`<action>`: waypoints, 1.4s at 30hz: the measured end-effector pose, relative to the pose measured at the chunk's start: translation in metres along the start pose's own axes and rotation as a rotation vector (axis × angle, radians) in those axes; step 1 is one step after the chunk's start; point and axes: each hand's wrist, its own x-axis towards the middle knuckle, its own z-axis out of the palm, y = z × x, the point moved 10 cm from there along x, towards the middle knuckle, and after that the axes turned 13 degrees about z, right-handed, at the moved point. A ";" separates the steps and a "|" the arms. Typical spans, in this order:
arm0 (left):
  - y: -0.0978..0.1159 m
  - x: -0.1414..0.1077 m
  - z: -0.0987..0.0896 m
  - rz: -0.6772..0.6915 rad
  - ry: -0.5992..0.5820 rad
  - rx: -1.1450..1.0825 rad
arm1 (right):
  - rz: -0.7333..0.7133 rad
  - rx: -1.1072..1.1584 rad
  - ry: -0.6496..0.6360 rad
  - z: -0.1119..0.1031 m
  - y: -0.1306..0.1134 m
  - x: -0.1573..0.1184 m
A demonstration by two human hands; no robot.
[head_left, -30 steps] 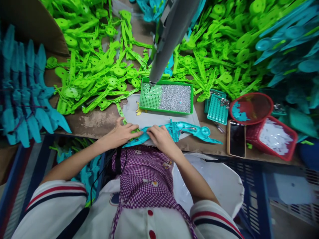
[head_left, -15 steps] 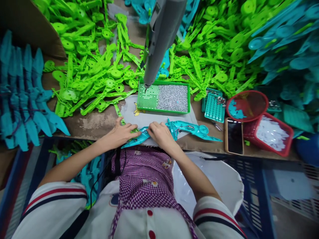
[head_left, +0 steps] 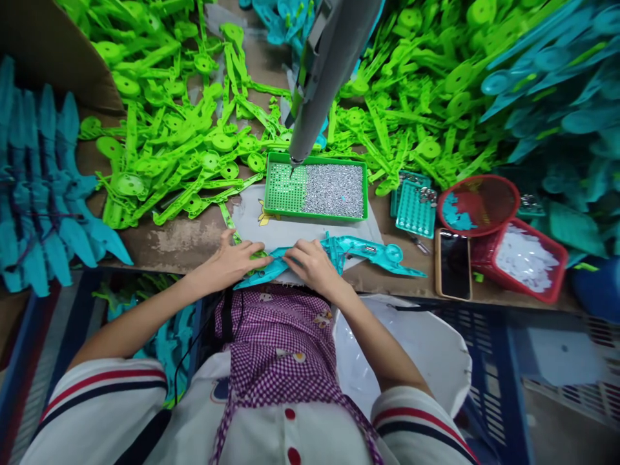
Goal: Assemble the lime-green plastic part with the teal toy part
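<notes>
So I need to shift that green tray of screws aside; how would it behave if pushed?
The green tray looks shallow and flat-bottomed, so it would probably slide, not tip. The loose screws heaped at one end likely make it heavy there, and a jolt could spill them.

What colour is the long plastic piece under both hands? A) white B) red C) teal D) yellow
C: the left hand and the right hand both press on a long teal plastic piece lying at the table's near edge, in front of the green tray of screws.
</notes>
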 end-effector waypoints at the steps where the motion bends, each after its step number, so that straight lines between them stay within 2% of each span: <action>1: 0.000 0.000 0.000 0.001 -0.003 0.003 | 0.014 0.018 -0.008 0.000 0.002 0.000; 7: 0.000 0.003 -0.003 -0.016 -0.035 -0.017 | 0.248 0.110 -0.035 0.003 0.020 0.009; 12: 0.002 0.004 -0.006 -0.012 -0.019 -0.007 | 0.295 0.003 -0.001 0.001 0.022 0.010; 18: 0.001 0.002 -0.003 0.017 0.005 0.001 | 0.393 0.101 0.047 -0.012 0.051 -0.003; 29: 0.001 0.002 -0.002 0.018 -0.034 0.026 | 0.435 0.130 -0.001 -0.011 0.062 0.003; 42: 0.001 0.003 -0.002 0.033 -0.021 0.047 | 0.417 -0.086 0.013 -0.010 0.057 0.003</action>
